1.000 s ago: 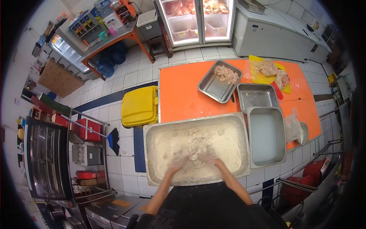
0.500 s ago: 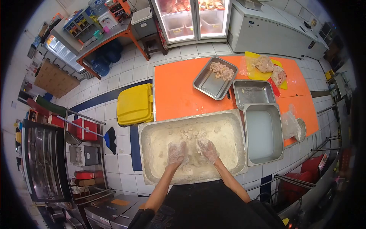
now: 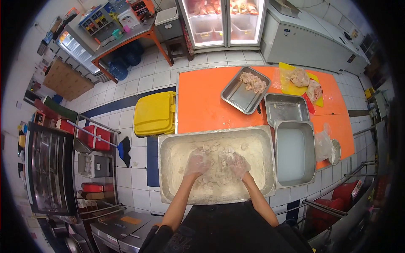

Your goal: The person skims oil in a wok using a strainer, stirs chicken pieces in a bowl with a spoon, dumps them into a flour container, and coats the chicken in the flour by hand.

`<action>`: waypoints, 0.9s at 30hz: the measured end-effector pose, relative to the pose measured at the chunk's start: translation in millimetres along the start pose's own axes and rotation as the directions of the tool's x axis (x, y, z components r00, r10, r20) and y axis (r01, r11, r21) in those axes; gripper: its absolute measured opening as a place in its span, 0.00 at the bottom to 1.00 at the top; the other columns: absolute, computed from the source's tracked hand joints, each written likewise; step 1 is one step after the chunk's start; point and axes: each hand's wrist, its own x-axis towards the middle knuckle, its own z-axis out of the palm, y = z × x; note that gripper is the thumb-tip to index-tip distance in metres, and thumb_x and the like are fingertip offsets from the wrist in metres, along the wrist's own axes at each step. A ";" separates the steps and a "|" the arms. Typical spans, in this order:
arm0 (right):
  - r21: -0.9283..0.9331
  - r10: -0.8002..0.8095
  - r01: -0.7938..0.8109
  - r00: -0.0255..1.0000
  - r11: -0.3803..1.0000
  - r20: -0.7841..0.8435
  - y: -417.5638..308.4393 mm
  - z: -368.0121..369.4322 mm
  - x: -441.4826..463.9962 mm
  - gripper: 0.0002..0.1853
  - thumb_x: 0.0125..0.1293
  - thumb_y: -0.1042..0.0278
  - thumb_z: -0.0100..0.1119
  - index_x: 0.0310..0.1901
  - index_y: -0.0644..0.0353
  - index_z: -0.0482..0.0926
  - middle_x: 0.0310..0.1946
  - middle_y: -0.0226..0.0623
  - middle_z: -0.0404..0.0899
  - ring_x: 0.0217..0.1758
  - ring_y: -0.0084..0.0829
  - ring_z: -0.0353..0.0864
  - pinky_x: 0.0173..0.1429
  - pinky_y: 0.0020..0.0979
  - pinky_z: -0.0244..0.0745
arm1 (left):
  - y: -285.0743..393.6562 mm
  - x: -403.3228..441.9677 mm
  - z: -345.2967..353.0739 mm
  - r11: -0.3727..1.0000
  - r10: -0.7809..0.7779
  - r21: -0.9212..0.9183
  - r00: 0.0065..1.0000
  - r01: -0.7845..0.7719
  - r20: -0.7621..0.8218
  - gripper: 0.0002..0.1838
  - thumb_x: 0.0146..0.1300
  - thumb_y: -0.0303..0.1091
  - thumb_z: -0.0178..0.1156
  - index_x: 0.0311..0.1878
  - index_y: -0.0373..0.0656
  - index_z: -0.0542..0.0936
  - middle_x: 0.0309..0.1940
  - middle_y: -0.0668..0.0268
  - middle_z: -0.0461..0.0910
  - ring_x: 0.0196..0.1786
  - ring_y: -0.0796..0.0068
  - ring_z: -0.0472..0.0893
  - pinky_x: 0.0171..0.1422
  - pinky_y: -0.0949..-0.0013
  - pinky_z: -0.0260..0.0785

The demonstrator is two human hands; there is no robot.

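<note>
A large metal tray (image 3: pixel 270 168) of pale flour stands in front of my body. Several floured pieces (image 3: pixel 217 162) lie in its middle, between my hands. My left hand (image 3: pixel 198 163), in a clear plastic glove, is at the left side of the pieces. On their right side is my right hand (image 3: pixel 238 164), gloved the same way. Both hands are slightly blurred and touch the flour or the pieces. Whether their fingers hold anything cannot be made out.
On the orange table (image 3: pixel 198 97) are a tray with raw meat (image 3: pixel 253 82), another metal pan (image 3: pixel 287 109) and meat on a yellow board (image 3: pixel 291 88). A pan of cloudy liquid (image 3: pixel 295 154) adjoins the flour tray. A yellow bin (image 3: pixel 154 114) stands left.
Since half a second ago my hands have moved slightly apart, and pieces now lie spread between them. The whole view has shifted slightly.
</note>
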 end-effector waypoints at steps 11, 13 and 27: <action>-0.636 -0.074 0.104 0.995 0.765 0.075 98.9 43.6 72.2 0.27 0.63 0.60 0.48 0.60 0.67 0.70 0.62 0.56 0.69 0.68 0.51 0.64 0.73 0.46 0.56 | -28.6 4.5 28.9 0.985 0.047 0.173 0.989 -0.022 -0.139 0.12 0.51 0.33 0.58 0.39 0.40 0.80 0.33 0.51 0.80 0.40 0.50 0.79 0.44 0.54 0.72; -0.430 -0.127 0.066 0.985 0.901 -0.113 102.9 78.6 54.4 0.26 0.64 0.60 0.48 0.60 0.65 0.71 0.62 0.55 0.69 0.68 0.49 0.65 0.73 0.44 0.57 | -22.1 -1.9 15.2 0.983 0.066 0.180 0.988 -0.040 -0.140 0.12 0.51 0.34 0.58 0.38 0.38 0.80 0.32 0.51 0.79 0.39 0.49 0.79 0.43 0.53 0.71; 0.662 0.076 -0.061 0.997 0.747 0.006 18.7 104.2 18.1 0.22 0.68 0.54 0.54 0.56 0.63 0.74 0.46 0.42 0.80 0.49 0.36 0.79 0.51 0.42 0.72 | 29.4 -28.9 -2.4 0.838 -0.107 -0.538 0.994 0.097 0.012 0.09 0.55 0.32 0.58 0.37 0.38 0.79 0.29 0.54 0.79 0.36 0.56 0.77 0.45 0.59 0.69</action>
